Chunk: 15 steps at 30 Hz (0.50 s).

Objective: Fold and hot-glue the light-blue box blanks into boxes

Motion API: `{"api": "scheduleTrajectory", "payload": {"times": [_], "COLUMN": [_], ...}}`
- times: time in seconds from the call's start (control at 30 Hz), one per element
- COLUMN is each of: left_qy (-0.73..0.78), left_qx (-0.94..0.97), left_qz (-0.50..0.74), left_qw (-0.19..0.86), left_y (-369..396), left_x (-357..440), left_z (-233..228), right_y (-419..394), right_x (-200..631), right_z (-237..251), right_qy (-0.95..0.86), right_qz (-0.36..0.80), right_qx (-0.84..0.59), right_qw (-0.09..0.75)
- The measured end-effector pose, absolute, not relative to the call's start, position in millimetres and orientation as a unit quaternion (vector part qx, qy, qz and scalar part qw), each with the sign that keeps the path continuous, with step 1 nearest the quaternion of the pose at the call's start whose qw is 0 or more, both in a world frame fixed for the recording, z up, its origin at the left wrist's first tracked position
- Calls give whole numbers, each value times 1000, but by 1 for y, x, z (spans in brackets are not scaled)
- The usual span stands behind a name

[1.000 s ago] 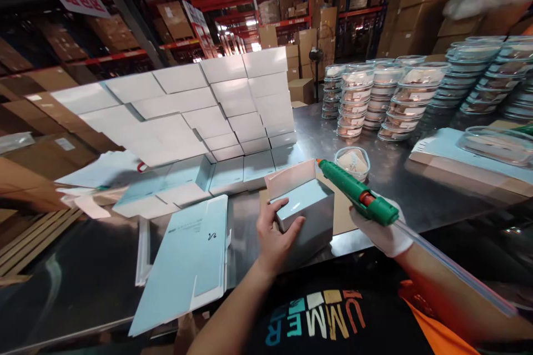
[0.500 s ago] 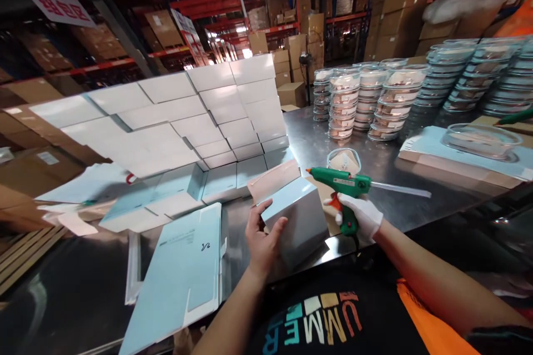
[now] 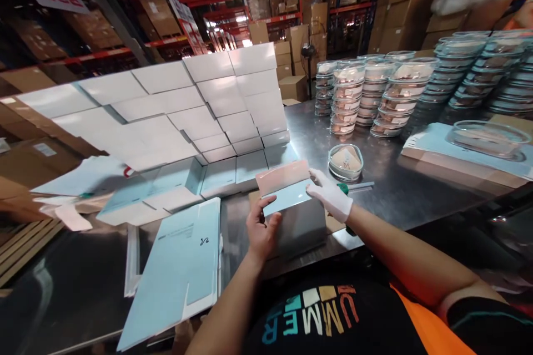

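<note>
Left hand (image 3: 261, 230) bare, fingers curled on the near-left corner of the box (image 3: 296, 216), thumb on its top. Right hand (image 3: 331, 195) gloved, fingers fairly flat, pressing the box's right top edge by the raised flap (image 3: 283, 176); holds nothing else. Glue gun (image 3: 352, 186) lies on the table (image 3: 387, 188) just behind that hand, mostly hidden. Box sits near the table's front edge. Flat blanks (image 3: 183, 266) left, box stack (image 3: 187, 105) behind, a tub (image 3: 345, 162) near right. Bare steel right of the tub.
</note>
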<state>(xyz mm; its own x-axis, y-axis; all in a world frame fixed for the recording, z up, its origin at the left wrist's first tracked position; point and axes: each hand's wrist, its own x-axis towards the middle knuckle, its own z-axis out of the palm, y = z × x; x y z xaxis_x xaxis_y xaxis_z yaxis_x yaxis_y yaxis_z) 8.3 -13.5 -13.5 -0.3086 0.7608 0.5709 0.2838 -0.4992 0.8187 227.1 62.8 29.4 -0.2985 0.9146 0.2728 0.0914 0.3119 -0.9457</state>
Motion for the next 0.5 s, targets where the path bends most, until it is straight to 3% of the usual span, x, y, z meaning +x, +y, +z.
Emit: {"api": "scheduleTrajectory", "payload": {"times": [0.13,0.3,0.5], "left_qy": [436,323,239], "left_qx": [575,552,725], "left_qz": [675,754,638], "left_qw": [153,150,105], "left_y": [-13,-11,-6], "left_x": [7,10,-14], "left_z": [-21,-18,-8], "right_y": [68,63,40], "right_x": [216,248,254], "right_z": [30,18,19], "right_qy": [-700,-802,-840], "right_qz": [446,336,313], "right_qx": [-323,-215,-132], "right_qw": [455,444,424]}}
